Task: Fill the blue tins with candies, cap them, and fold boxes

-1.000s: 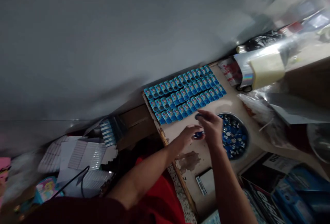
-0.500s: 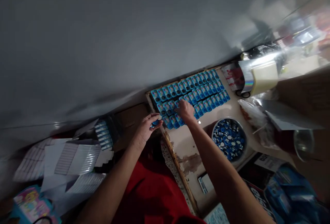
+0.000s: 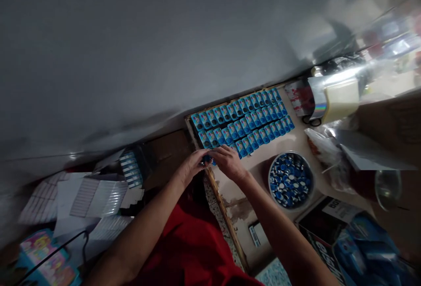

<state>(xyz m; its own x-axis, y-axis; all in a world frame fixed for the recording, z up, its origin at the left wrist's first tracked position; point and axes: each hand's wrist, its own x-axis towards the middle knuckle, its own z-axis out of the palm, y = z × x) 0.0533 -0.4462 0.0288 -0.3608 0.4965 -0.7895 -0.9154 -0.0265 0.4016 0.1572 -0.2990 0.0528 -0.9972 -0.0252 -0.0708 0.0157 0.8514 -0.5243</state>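
Note:
My left hand is curled round small round blue-and-silver discs, beside the near left corner of the table. Fingertips of my right hand are pinched together and meet those of my left hand; what they grip is hidden. Beyond both hands lie rows of blue blister cards, several with a blue round piece in the lower part and others with a dark round hollow. Part of the nearest row is covered by my right hand. A round tub full of loose blue and silver discs stands right of my right forearm.
The worn wooden table meets a grey wall. A black box with blue packs is at the lower right. Plastic bags and scissors lie right. Papers and clear plastic strips are at the left.
My right hand has moved left and nearer from the middle of the cards to meet my left hand. My left hand stays nearly in place, still holding discs.

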